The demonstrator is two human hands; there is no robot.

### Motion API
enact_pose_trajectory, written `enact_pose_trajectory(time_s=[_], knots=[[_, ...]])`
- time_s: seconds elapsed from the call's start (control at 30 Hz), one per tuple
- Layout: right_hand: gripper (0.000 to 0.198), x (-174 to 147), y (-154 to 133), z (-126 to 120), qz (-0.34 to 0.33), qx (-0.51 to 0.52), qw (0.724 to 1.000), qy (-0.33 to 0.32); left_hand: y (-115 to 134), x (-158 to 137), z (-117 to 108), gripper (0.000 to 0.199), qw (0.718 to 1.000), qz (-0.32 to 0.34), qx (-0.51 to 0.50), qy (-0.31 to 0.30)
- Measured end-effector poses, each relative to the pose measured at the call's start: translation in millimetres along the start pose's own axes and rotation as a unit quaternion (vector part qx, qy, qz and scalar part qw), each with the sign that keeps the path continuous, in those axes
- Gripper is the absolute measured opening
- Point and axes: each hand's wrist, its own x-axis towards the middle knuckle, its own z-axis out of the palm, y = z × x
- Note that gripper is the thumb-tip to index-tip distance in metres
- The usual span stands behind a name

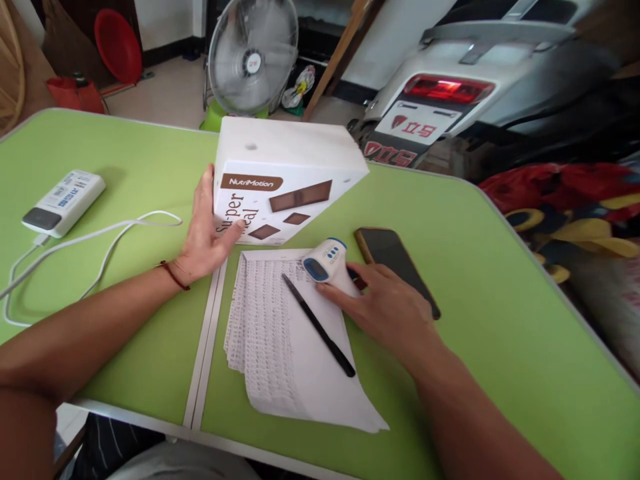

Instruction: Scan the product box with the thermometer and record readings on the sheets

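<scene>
My left hand (pixel 207 233) grips the lower left edge of a white NutriMotion box (pixel 295 153), thumb on its printed front and fingers along its side. The box stands on the green table. My right hand (pixel 390 300) is closed round the handle of a white and blue infrared thermometer (pixel 327 259), held over the top right part of some handwritten sheets of paper (pixel 273 333). A black pen (pixel 320 327) lies slantwise across the sheets. Just beyond my right hand a dark phone in a yellowish case (pixel 397 257) lies on the table.
A white power bank (pixel 65 203) with a white cable (pixel 120 227) lies on the left of the green table (pixel 500 320). Behind the table stand a fan (pixel 253 60) and a white scooter (pixel 450 80). A red basin (pixel 117 47) is at the back left.
</scene>
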Motion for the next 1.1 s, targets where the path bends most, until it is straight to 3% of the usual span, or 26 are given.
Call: enact_pose_trajectory(time_s=[0.17,0.27,0.33,0.47,0.63,0.77,0.87,0.97,1.1], knots=[[0.077,-2.2,2.1,-3.3,-0.042,-0.011,0.998,0.054,38.6,2.9,2.3,0.078,0.99,0.035,0.115,0.072],[0.084,-7.4,-7.0,-13.4,-0.09,-0.012,0.987,0.136,51.9,-0.8,6.5,0.069,0.979,0.048,0.187,0.06],[0.073,-14.2,-15.0,-20.2,-0.131,0.019,0.979,0.156,55.0,-4.6,9.6,0.06,0.974,0.097,0.198,0.045],[0.056,-29.8,-26.7,-23.1,-0.233,0.051,0.964,0.113,56.2,-9.0,12.2,0.041,0.971,0.207,0.122,-0.008],[0.039,-32.8,-28.2,-13.0,-0.282,0.038,0.956,0.069,58.4,-10.1,10.3,0.019,0.956,0.268,0.093,-0.075],[0.027,-28.1,-29.1,-17.0,-0.26,0.143,0.953,0.06,56.4,-11.3,9.3,0.019,0.962,0.232,0.082,-0.119],[0.022,-27.9,-32.3,-23.3,-0.153,0.311,0.937,0.047,53.7,-10.1,8.3,0.026,0.969,0.176,0.07,-0.158],[0.02,-29.4,-37.0,-24.2,-0.088,0.469,0.878,0.048,51.5,-7.2,7.6,0.034,0.968,0.145,0.079,-0.191],[0.036,-30.8,-47.7,-20.6,-0.126,0.554,0.822,0.03,51.3,-3.9,7.4,0.036,0.963,0.111,0.108,-0.221]])
